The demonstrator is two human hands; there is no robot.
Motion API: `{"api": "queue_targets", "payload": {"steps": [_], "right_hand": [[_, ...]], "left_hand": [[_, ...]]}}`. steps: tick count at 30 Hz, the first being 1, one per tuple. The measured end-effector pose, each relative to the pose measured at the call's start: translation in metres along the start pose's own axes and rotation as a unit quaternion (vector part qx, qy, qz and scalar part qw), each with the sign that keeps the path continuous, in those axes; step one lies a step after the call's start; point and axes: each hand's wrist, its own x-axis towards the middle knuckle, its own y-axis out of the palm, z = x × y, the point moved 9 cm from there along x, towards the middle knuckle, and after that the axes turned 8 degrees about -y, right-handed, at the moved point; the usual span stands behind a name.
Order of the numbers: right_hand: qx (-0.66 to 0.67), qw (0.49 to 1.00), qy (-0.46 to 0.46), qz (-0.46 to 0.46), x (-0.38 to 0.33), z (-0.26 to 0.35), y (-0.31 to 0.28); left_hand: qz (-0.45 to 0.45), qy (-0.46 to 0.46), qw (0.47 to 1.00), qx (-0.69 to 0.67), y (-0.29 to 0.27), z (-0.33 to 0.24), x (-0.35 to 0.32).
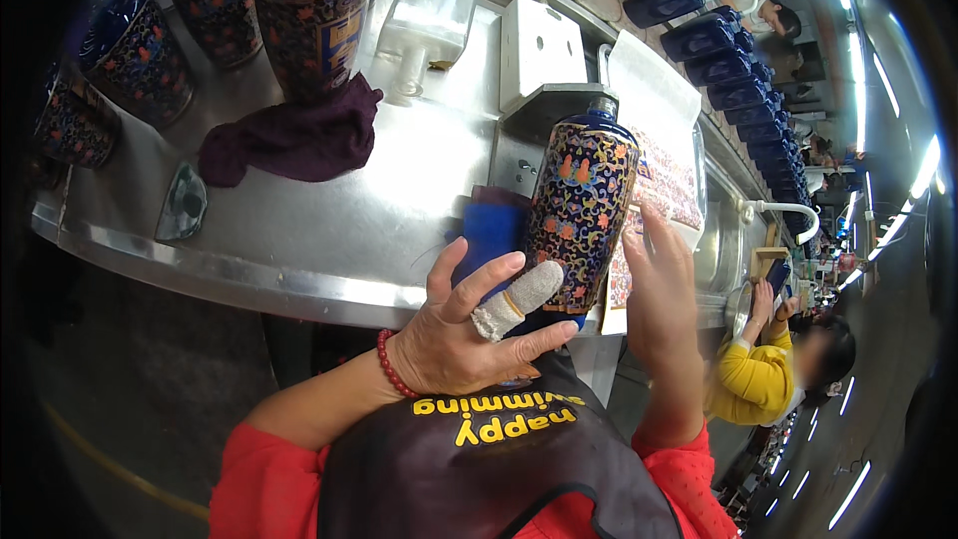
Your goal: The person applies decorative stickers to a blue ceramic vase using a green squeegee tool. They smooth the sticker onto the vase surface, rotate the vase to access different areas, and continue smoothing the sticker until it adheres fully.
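Observation:
A dark blue bottle (579,205) with a colourful floral pattern lies tilted in front of me, its neck against a grey metal support (559,105). My left hand (464,324) is at the bottle's base, thumb along the bottom edge and a finger in a white cloth finger cot (519,301) pressing the lower face; the other fingers spread to the left. Beside the bottle's right edge is my right hand (659,284), slightly blurred, its fingers stretched upward and apart. Patterned sheets (664,180) lie right of the bottle, and a blue cloth or pad (494,230) shows left of it.
A purple cloth (299,135) lies on the metal worktop (309,230), before several patterned bottles (314,15). A clear container (434,5) and a white box (539,45) stand farther back. Plain blue bottles (718,65) line the far right. A co-worker in yellow (753,379) works at right.

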Motion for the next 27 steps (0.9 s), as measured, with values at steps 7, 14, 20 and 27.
{"api": "queue_targets", "payload": {"steps": [7, 14, 20, 27], "right_hand": [[0.097, 0.994, 0.014, -0.05, -0.021, 0.021, 0.006], [0.104, 0.993, 0.024, -0.045, -0.034, 0.031, 0.015], [0.114, 0.992, 0.029, -0.054, -0.033, 0.032, 0.016], [0.113, 0.992, 0.034, -0.045, -0.034, 0.033, 0.017]], "left_hand": [[-0.017, 0.003, 0.996, 0.084, -0.001, 0.004, -0.007], [-0.022, 0.015, 0.994, 0.108, -0.003, 0.003, -0.007], [-0.05, -0.03, 0.992, 0.112, -0.01, 0.007, -0.009], [-0.014, -0.002, 0.995, 0.099, -0.005, 0.004, -0.011]]}}
